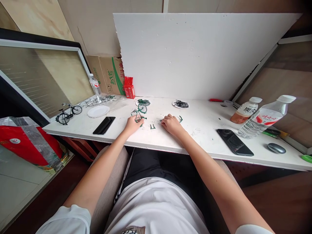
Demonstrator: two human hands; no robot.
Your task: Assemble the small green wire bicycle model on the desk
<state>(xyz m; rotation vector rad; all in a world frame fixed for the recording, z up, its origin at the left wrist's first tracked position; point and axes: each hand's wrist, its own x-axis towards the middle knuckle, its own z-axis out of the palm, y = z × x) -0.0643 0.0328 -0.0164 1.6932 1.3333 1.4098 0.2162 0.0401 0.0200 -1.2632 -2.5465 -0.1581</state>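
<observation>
On the white table (200,143) my left hand (133,124) grips a small green model bicycle frame (139,114) that stands partly built in front of me. A green wheel (143,102) lies just behind it. My right hand (172,124) rests knuckles-up on the table, fingers curled over a small green part (180,118); what sits under the fingers is hidden. A loose green fork piece (152,126) lies between the two hands.
A finished black model bicycle (68,113) stands at the table's left end, near a white plate (98,111) and a black phone (104,125). Another phone (234,142), two bottles (264,119), a mouse (276,148) and black parts on a disc (180,104) lie right.
</observation>
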